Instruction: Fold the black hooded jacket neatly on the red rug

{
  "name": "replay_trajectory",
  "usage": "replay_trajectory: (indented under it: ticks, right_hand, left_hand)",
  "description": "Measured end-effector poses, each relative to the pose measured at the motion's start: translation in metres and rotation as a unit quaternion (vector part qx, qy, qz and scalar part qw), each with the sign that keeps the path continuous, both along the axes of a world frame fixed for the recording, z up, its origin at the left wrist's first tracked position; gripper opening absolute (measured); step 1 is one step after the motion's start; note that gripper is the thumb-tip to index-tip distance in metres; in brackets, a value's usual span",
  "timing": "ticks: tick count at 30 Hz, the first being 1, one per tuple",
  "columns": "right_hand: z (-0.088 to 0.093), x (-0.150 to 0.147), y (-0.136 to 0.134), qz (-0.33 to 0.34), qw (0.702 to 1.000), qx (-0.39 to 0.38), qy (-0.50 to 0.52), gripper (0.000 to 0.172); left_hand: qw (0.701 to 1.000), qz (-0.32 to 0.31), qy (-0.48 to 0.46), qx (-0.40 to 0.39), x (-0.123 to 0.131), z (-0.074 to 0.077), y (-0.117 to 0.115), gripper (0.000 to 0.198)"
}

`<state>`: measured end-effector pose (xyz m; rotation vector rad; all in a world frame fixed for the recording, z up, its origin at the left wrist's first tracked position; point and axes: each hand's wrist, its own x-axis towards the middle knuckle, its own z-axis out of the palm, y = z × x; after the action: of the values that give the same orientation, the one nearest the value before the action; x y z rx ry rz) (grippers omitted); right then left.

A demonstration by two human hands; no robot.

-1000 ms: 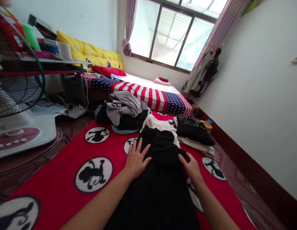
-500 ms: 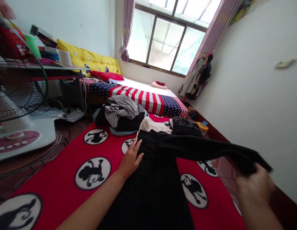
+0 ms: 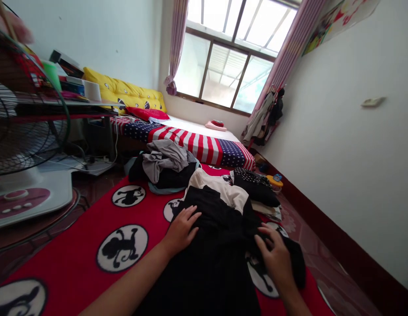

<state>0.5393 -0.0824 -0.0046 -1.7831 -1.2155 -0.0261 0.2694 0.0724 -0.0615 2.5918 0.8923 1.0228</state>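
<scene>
A black garment (image 3: 213, 259) lies spread on the red monkey-print mat (image 3: 82, 232) in front of me. My left hand (image 3: 181, 229) rests flat on its upper left part, fingers stretched out. My right hand (image 3: 277, 260) lies on the garment's sleeve at the right side, fingers spread and pressing the cloth down. Just beyond the garment sits a cream and black top (image 3: 220, 186).
A heap of grey and dark clothes (image 3: 164, 164) lies further back, with a dotted black stack (image 3: 256, 186) to its right. A bed with a stars-and-stripes cover (image 3: 197, 142) stands behind. A floor fan (image 3: 23, 145) is at the left; the white wall (image 3: 348, 153) runs along the right.
My right hand had pulled the black sleeve out and up to the right; now it has laid it back down on the garment. The left hand stayed in place.
</scene>
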Motion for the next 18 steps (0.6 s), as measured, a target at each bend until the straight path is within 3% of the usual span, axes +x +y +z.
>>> replay_trajectory:
  ticks: [3,7,12,16,18]
  right_hand:
    - [-0.017,-0.052,0.018,0.104,0.993,-0.04,-0.032,0.025]
    - [-0.026,-0.092,0.029,0.158,0.974,-0.116,-0.111,0.018]
    - [-0.016,-0.084,0.053,0.086,0.964,-0.208,-0.141,0.024]
    - [-0.012,-0.069,0.087,0.0,0.938,-0.284,-0.199,0.068]
    - [-0.012,-0.067,0.1,-0.018,0.919,-0.324,-0.222,0.061]
  left_hand:
    - [0.998,0.054,0.009,-0.006,0.003,0.001,0.004,0.05]
    - [0.993,0.119,0.002,-0.026,0.003,0.004,0.01,0.034]
    - [0.991,0.109,-0.053,-0.058,-0.003,0.003,0.013,0.023]
    - [0.991,0.082,-0.082,-0.067,-0.007,0.0,0.014,0.026]
    - [0.991,0.073,-0.087,-0.065,-0.008,0.0,0.014,0.027]
